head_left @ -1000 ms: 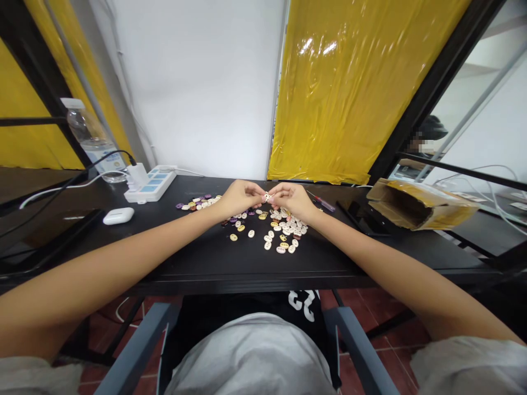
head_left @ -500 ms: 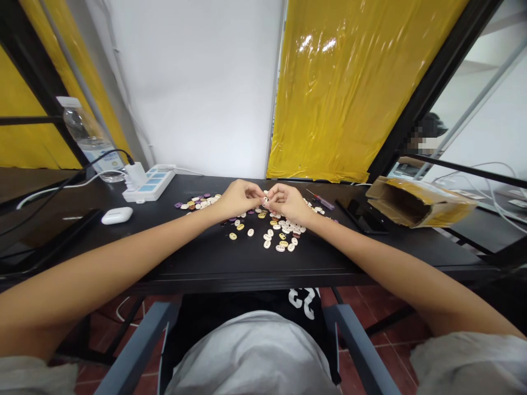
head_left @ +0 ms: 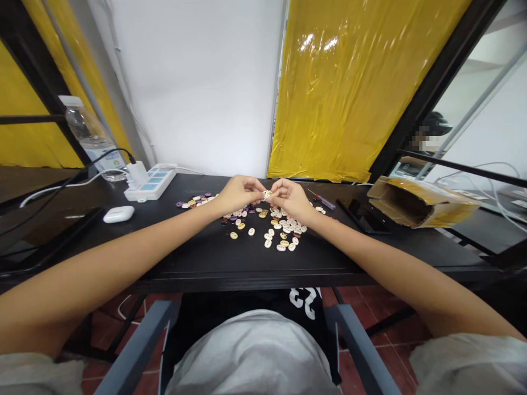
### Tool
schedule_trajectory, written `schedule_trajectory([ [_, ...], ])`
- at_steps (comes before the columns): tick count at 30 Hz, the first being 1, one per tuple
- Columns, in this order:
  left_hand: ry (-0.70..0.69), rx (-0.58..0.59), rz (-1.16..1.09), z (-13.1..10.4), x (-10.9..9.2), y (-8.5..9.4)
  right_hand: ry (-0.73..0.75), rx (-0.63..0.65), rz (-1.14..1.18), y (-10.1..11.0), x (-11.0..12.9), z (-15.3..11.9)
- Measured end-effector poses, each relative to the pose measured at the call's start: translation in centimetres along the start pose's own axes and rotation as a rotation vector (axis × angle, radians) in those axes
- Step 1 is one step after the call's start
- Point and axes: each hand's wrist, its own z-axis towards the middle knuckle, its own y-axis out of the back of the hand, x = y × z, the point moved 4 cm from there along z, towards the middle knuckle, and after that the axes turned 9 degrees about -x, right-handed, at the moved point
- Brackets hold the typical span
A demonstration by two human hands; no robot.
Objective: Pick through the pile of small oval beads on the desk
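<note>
My left hand (head_left: 242,193) and my right hand (head_left: 290,200) meet above the middle of the black table. Between their fingertips is a small cluster of cream oval pieces (head_left: 267,195), pinched from both sides. How the pieces are joined is too small to tell. Below and around the hands lie many loose oval button-like pieces (head_left: 292,226) with dark markings, mostly cream. A few yellow pieces (head_left: 234,235) lie nearer the table's front edge. Purple pieces (head_left: 208,195) are mixed in by my left wrist. Part of the pile is hidden under both hands.
A thin screwdriver (head_left: 325,201) lies right of the pile, beside a black phone (head_left: 362,216). Farther right is an open cardboard box (head_left: 420,203). At left are a white earbud case (head_left: 118,214), a power strip (head_left: 152,184) and a water bottle (head_left: 96,140). A person (head_left: 434,129) shows behind the frame.
My fingertips have shifted slightly, and more of the pale cluster shows between them. The thumb and fingers of my left hand lie straighter. The loose pieces look unmoved.
</note>
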Motion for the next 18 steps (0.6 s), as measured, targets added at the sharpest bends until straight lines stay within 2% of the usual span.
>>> schedule_trajectory([
  [5, -0.008, 0.016, -0.011, -0.1, -0.1, 0.0, -0.018, 0.012, -0.027, 0.3, 0.6, -0.1],
  [12, -0.063, 0.025, 0.046, -0.3, 0.9, -0.4, 0.001, 0.041, -0.046, 0.3, 0.1, -0.1],
  [18, -0.071, 0.057, 0.057, -0.4, 0.9, -0.5, -0.022, 0.118, -0.05, 0.4, 0.2, -0.2],
])
